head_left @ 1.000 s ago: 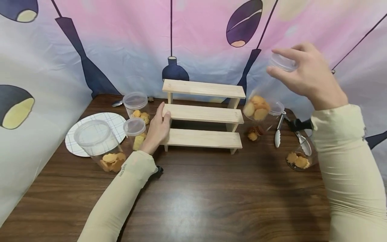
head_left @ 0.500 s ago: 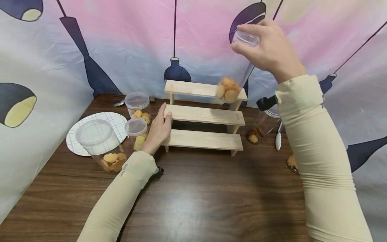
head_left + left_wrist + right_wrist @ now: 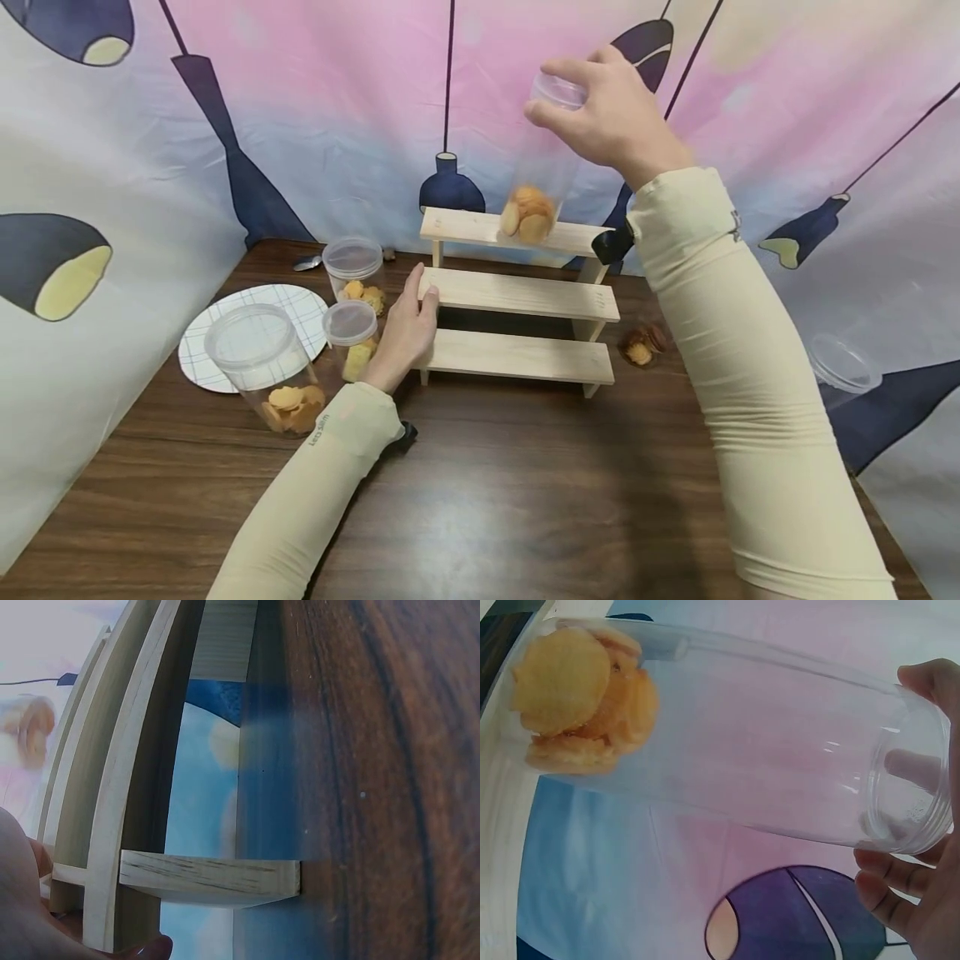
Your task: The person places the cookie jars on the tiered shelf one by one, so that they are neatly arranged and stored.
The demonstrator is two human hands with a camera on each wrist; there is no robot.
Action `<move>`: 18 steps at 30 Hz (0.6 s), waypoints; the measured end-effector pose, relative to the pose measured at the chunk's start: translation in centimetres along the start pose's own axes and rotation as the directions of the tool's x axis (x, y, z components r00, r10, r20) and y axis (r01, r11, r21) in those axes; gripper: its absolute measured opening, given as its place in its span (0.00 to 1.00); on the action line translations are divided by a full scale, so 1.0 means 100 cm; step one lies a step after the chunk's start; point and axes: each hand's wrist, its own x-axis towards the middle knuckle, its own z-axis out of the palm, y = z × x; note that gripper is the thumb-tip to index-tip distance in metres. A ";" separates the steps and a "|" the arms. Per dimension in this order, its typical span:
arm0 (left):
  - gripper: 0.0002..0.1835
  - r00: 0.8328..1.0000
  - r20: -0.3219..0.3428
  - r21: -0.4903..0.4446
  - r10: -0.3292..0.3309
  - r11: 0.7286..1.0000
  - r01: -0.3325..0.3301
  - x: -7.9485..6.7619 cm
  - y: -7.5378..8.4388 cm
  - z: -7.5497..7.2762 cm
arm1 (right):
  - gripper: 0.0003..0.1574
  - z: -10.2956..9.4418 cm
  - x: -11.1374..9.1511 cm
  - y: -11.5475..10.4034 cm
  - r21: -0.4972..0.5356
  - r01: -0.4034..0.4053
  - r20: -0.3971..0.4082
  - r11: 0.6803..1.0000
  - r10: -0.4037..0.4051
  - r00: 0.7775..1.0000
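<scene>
**Tall clear jar [image 3: 543,162] carried leftward to the top shelf [image 3: 465,225]**

From beyond the right end of the wooden stand [image 3: 517,293], where it was seen one second earlier, the jar has been brought across until its base overlaps the top shelf near mid-length. Its upper end is gripped between the fingers and thumb of the right hand [image 3: 615,112], and the cookies [image 3: 531,214] are gathered at its bottom. Whether the base is resting on the shelf or held just above it cannot be told. The stand's left end is gripped, as before, by the left hand [image 3: 407,335]. The wide jar [image 3: 270,371], toward the left edge of the table [image 3: 480,500], has been left in place. By judgement, the sideways carry is nearly done; the stand seems to be steadied meanwhile, and the jar has not been released.
</scene>
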 end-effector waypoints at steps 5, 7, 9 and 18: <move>0.32 1.000 0.002 -0.005 -0.002 1.000 0.002 -0.001 0.001 0.002 | 0.44 0.007 0.009 -0.004 -0.005 -0.009 0.019 1.000 0.009 1.000; 0.32 1.000 0.008 -0.004 -0.005 1.000 0.005 -0.001 0.001 0.002 | 0.44 0.009 0.011 -0.006 -0.010 -0.003 0.021 1.000 0.003 1.000; 0.32 1.000 0.010 -0.003 -0.007 1.000 0.007 -0.001 0.001 0.002 | 0.44 0.011 0.013 -0.009 -0.012 0.003 0.017 1.000 -0.003 1.000; 0.32 1.000 0.002 -0.001 -0.012 1.000 0.012 0.000 0.002 -0.002 | 0.45 0.020 0.022 -0.025 -0.009 0.006 0.020 1.000 -0.006 1.000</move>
